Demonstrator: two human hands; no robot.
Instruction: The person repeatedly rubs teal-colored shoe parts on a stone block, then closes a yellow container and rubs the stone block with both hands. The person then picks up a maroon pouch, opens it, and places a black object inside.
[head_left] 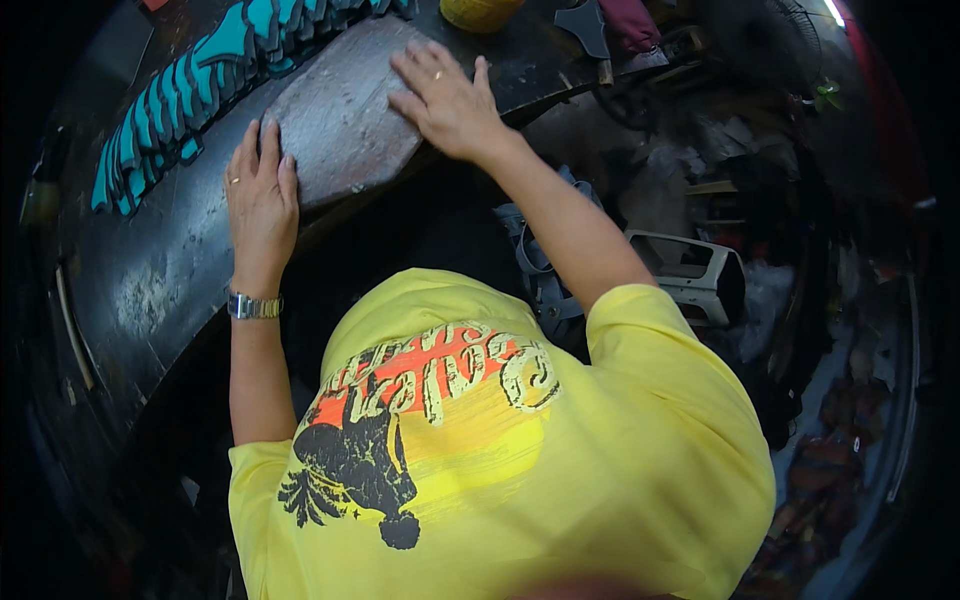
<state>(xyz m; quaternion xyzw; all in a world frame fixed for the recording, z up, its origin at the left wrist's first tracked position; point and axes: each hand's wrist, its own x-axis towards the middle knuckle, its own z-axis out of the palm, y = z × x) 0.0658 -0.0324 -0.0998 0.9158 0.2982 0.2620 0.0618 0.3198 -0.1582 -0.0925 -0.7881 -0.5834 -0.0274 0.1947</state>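
A flat grey slab (345, 130) with a scuffed, speckled surface lies near the front edge of the dark worktable (150, 290). My left hand (262, 195), with a metal watch at its wrist, rests with fingers stretched out along the slab's left edge. Across the slab's right side my right hand (450, 105) lies with its fingers spread. Neither hand grips anything. Beyond the slab, a long curved row of overlapping teal cut pieces (185, 95) with dark edges runs along the table.
A yellow container (480, 12) stands at the far edge of view. Right of it are a dark cut piece (583, 28) and a maroon cloth (632, 22). Below the table on the right sits a white frame (690, 270) among clutter. A fan (780, 35) is at upper right.
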